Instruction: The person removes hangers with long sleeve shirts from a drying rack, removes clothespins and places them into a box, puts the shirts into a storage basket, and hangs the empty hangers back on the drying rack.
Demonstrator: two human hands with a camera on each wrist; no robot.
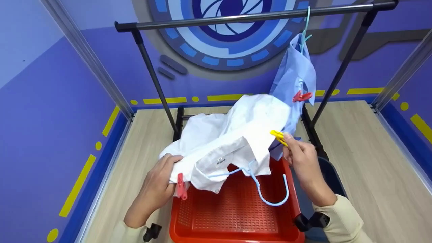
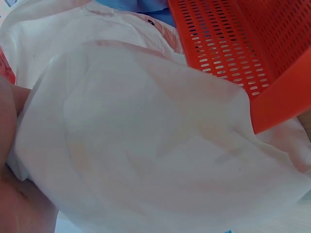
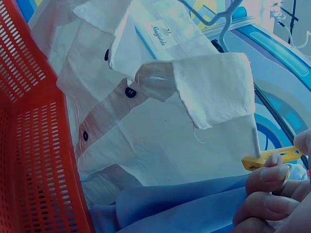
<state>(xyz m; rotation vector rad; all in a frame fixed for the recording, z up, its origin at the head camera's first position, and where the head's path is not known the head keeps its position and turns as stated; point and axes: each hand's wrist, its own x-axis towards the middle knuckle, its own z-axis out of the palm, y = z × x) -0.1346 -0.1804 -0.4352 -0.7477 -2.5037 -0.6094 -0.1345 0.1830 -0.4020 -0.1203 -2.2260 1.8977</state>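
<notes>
A white collared shirt (image 1: 256, 118) is held up over the red basket (image 1: 236, 234), with a light blue hanger (image 1: 258, 189) inside its collar and the hook pointing down. My left hand (image 1: 157, 184) grips the shirt's left shoulder, beside a red clothespin (image 1: 181, 186) clipped there. Between thumb and fingers, my right hand (image 1: 302, 162) pinches a yellow clothespin (image 1: 278, 137) at the opposite shoulder. In the right wrist view the tip of that yellow clothespin (image 3: 252, 162) meets the shirt's edge; whether it bites the cloth I cannot tell. White fabric (image 2: 136, 141) hides most fingers in the left wrist view.
Behind stands a black clothes rack (image 1: 216, 20). On its right side a light blue shirt (image 1: 293, 74) hangs from a green hanger (image 1: 306, 27), with a red clothespin (image 1: 302, 97) on it. A dark bin (image 1: 332, 172) sits right of the basket.
</notes>
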